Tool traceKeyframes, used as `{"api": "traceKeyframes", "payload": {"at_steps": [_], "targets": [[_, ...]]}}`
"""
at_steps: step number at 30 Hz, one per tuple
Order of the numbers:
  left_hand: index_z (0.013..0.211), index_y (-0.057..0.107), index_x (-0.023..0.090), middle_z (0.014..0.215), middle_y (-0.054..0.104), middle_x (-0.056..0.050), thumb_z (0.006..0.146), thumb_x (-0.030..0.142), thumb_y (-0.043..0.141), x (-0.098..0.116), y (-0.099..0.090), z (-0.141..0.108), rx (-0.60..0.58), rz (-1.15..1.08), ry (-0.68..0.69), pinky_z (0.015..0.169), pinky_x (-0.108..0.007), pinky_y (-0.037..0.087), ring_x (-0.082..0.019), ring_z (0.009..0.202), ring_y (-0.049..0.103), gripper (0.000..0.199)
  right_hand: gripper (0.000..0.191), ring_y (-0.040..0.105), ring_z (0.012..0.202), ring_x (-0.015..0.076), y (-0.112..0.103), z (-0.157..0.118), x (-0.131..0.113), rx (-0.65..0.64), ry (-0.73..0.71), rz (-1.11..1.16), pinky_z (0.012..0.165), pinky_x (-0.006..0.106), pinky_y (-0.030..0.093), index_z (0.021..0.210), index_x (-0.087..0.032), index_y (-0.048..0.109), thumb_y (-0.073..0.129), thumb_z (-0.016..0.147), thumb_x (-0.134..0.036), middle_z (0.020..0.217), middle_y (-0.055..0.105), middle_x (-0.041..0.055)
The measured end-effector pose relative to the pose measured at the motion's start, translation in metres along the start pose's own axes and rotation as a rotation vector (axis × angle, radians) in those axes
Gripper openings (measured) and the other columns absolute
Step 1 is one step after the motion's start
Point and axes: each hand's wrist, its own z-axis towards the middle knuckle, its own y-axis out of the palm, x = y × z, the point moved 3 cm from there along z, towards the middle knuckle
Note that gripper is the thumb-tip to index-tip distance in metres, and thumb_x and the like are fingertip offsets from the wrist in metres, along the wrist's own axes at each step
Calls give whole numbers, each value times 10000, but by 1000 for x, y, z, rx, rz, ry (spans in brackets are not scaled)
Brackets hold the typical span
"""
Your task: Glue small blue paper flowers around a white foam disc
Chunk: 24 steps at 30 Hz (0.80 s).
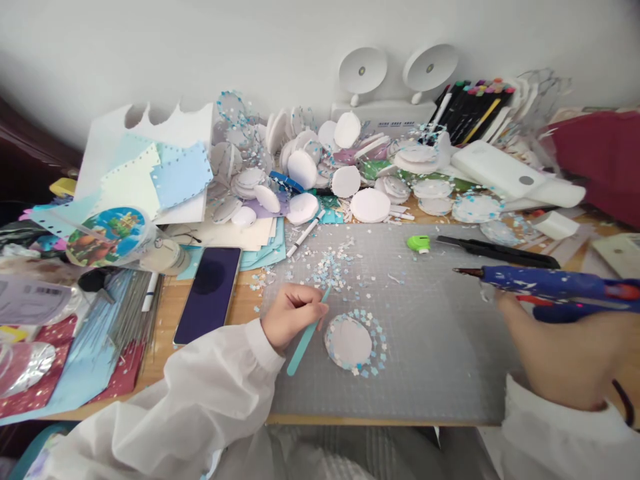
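Note:
My left hand (295, 315) is closed on a thin teal stick (303, 348). One end of it is flat and rounded, and the other points up toward loose paper flowers (326, 267). Just right of that hand, on the grey cutting mat (425, 360), lies a round white disc (351, 341) ringed by small blue and white flowers. At the far right, my right hand (565, 353) is wrapped round a blue hot glue gun (550, 280). Its dark nozzle points left over the mat, and white flecks spot its body. Some of the right fingers are hidden.
Many white discs (370, 205) crowd the back, before a double lamp (385, 110) and markers (480, 110). A black utility knife (500, 252) and green item (419, 243) lie on the mat. A phone (209, 293), cup (113, 233) and wires (133, 313) are left.

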Motion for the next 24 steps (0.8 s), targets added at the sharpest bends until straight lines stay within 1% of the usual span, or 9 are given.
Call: {"api": "traceKeyframes", "payload": {"at_steps": [1,2,4,7,9,11,14,19,24], "targets": [[379,502,170,411,456,9,698,334,640,0,0,0,-1,1,1,466,-260,280,-93,432,365,385,405,458,409,205,0,8,-10,58,28,18,430,384,273,615,-260,492,794,460,-482,464,454,44],[379,501,170,414,455,10,702,332,637,0,0,0,0,2,3,465,-261,276,-92,432,363,386,428,477,417,199,1,14,-23,51,-13,85,433,370,299,572,-256,458,806,419,-452,462,466,41],[380,501,170,417,455,9,709,325,633,-1,0,0,4,4,7,464,-262,265,-92,434,360,387,384,518,451,198,5,22,-52,28,-142,262,466,352,359,564,-241,455,782,442,-398,490,508,41],[381,496,168,418,449,9,720,318,634,-2,0,1,-13,9,20,461,-261,257,-92,433,357,396,282,507,445,164,14,16,-87,-70,-198,481,495,325,402,584,-226,476,742,527,-298,495,541,22],[385,494,169,423,446,8,736,326,635,-2,0,1,-37,26,34,457,-261,262,-93,434,364,410,243,501,442,153,22,3,-101,-201,-183,565,486,305,406,575,-228,473,713,573,-263,485,549,11],[386,486,169,428,447,5,753,344,637,0,0,1,-67,62,52,452,-261,263,-96,437,373,433,238,489,425,149,28,-11,-108,-325,-205,592,460,291,392,561,-235,461,693,598,-268,459,534,-7],[385,459,170,433,437,4,775,369,634,3,1,0,-102,115,70,440,-261,254,-96,437,367,471,285,445,383,132,32,-28,-110,-421,-287,591,431,280,366,529,-245,417,688,610,-288,407,483,-33],[390,438,167,435,422,9,790,381,627,7,4,0,-113,141,82,424,-248,256,-88,430,359,492,248,427,374,118,30,-31,-107,-421,-286,589,421,267,364,565,-244,419,656,637,-260,403,462,-51],[401,436,156,444,434,12,788,333,625,4,3,0,-116,125,85,429,-239,257,-83,436,366,466,261,407,361,112,31,-31,-108,-377,-367,582,398,256,335,539,-237,402,635,644,-291,396,429,-62]]}}
